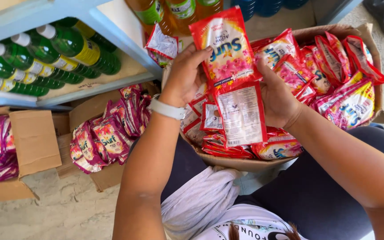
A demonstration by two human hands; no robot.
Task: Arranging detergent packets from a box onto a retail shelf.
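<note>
Holding a strip of red sachets up over a cardboard box, the person sits with the box on their lap. The left hand has its grip closed on the strip's left edge, fingers curled over the top sachet near its upper corner. The right hand grasps the right edge, thumb pressed on the seam where the top sachet meets the one below, which shows its pale printed back. A white band circles the left wrist.

More red and pink sachets fill the box, piled loosely to the right and beneath the strip. On the floor to the left, a second open carton holds a heap of pink sachets, and a third box sits beside it. Green bottles lie on their sides on a pale blue shelf above them.
</note>
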